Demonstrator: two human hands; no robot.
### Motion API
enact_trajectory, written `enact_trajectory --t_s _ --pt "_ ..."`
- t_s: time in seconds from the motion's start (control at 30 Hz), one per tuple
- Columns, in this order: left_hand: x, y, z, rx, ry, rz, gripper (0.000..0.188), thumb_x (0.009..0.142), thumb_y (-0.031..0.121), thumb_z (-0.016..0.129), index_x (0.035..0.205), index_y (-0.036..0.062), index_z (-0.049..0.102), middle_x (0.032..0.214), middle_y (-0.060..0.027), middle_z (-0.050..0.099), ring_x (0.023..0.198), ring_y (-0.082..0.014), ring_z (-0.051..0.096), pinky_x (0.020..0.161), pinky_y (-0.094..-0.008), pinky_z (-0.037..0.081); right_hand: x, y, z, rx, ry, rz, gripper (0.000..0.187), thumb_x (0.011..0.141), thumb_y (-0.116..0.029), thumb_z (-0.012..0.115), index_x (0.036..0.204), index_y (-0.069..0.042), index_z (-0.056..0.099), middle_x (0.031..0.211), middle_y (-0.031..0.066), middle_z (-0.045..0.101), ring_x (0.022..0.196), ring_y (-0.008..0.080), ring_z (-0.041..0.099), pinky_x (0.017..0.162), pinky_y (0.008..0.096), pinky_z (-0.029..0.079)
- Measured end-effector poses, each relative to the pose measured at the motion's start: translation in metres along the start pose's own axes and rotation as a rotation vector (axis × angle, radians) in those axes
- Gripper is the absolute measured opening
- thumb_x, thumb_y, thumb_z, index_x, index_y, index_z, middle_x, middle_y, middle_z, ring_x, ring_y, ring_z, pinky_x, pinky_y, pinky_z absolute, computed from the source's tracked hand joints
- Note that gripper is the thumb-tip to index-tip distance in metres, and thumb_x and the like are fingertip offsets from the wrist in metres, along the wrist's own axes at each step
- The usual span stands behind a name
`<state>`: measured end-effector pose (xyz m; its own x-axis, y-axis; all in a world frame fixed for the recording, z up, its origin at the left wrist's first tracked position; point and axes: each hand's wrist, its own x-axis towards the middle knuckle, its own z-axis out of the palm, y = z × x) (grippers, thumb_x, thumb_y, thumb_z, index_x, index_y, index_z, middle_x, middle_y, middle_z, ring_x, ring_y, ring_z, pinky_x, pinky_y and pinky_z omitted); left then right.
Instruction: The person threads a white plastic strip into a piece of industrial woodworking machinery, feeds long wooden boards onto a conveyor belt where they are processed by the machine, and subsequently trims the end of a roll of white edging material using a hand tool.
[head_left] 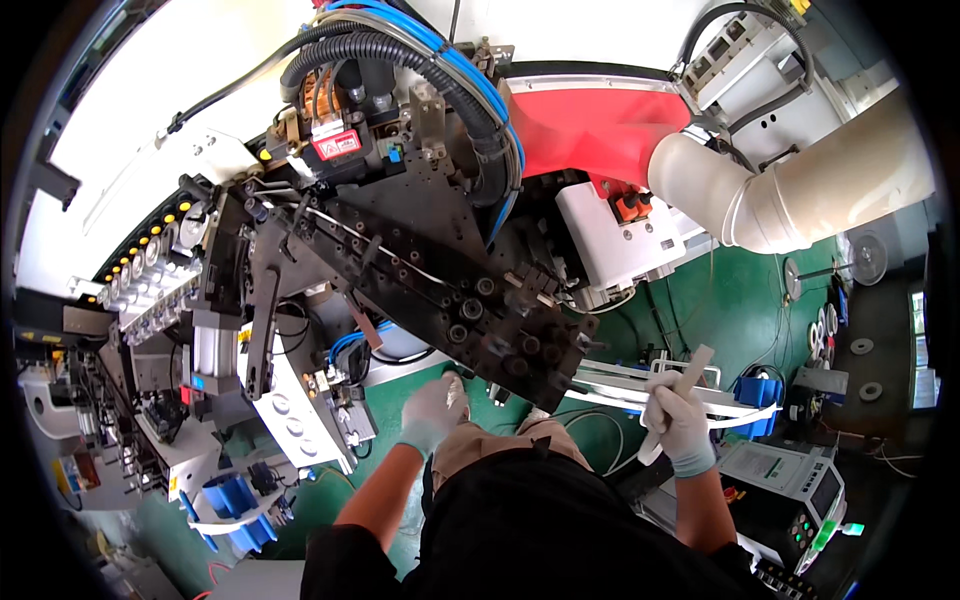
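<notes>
From the head camera, looking down, the person stands close to a big dark machine [440, 290] full of bolts, rollers and hoses. The right hand [680, 420], in a pale glove, has its fingers curled tight around a flat pale strip [690, 372]. The strip sticks up out of the top of the fist, leaning a little to the right, and its long way runs up and down; a bit of it also shows below the hand. The left hand [432, 410], also in a pale glove, is lower down by the bottom edge of the dark machine plate. Its fingers are bunched together, and it is hard to tell if it pinches anything. The strip is well apart from the left hand, on the far side of the body, so the right hand is the one that has it. Just behind the right hand, long white bands [640, 392] run sideways toward a blue holder [760, 392]. High on the machine sits a small red sticker [338, 146] with a white mark, shaped like a box. A big red cover [590, 125] is at the top, next to a fat cream pipe [800, 190]. The floor [720, 300] is green. A pale box with a screen [800, 490] stands at the lower right.
</notes>
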<state>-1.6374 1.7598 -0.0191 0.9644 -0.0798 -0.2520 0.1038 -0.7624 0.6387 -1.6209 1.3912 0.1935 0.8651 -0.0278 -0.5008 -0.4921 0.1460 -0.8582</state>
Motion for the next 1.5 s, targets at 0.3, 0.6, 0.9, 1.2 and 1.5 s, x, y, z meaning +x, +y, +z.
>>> enact_trajectory --t_s 0.3,0.6,0.9,1.2,1.5 --pt "0.048 0.002 0.01 0.104 -0.252 -0.018 0.033 0.097 0.04 0.063 0.105 0.0082 0.066 0.104 -0.0143 0.068 0.098 -0.037 0.069 0.083 -0.0514 0.054 0.022 0.024 0.023 0.019 0.144 0.011 0.028 0.107 -0.022 0.052 0.116 0.003 0.063 0.066 0.0025 0.052 0.053 0.0117 0.045 0.053 0.0267 0.039" --pt "0.049 -0.006 -0.019 -0.045 -0.381 0.076 0.032 0.101 0.036 0.055 0.111 0.0101 0.071 0.109 -0.0153 0.072 0.098 -0.0374 0.07 0.088 -0.0465 0.056 0.022 0.06 0.016 0.002 0.155 0.077 0.036 0.107 -0.026 0.055 0.125 0.003 0.065 0.076 0.004 0.064 0.061 0.0104 0.056 0.059 0.0227 0.046" --pt "0.14 0.089 -0.184 0.611 0.344 0.858 0.011 0.083 0.012 0.065 0.092 0.0079 0.07 0.096 -0.0084 0.063 0.106 -0.0288 0.062 0.108 -0.0477 0.045 0.029 0.082 0.0 0.055 0.203 0.062 0.035 0.108 -0.023 0.051 0.126 0.003 0.065 0.076 0.0051 0.063 0.06 0.0111 0.055 0.06 0.0222 0.046" --pt "0.192 0.088 -0.189 0.906 -0.146 0.876 0.004 0.086 0.011 0.064 0.083 0.0135 0.066 0.085 -0.0072 0.062 0.097 -0.0269 0.063 0.119 -0.0452 0.036 0.013 0.087 -0.022 0.125 0.217 -0.041 0.038 0.109 -0.026 0.05 0.13 0.003 0.062 0.087 0.0038 0.068 0.075 0.009 0.06 0.069 0.0228 0.049" --pt "0.164 0.13 -0.226 0.092 0.094 0.236 0.029 0.107 0.023 0.056 0.085 0.0035 0.055 0.081 -0.0079 0.063 0.081 -0.021 0.065 0.084 -0.0391 0.053 0.0 0.136 -0.059 0.294 0.217 0.12 0.035 0.11 -0.021 0.049 0.127 0.007 0.06 0.102 0.0172 0.072 0.093 0.0237 0.07 0.088 0.036 0.057"
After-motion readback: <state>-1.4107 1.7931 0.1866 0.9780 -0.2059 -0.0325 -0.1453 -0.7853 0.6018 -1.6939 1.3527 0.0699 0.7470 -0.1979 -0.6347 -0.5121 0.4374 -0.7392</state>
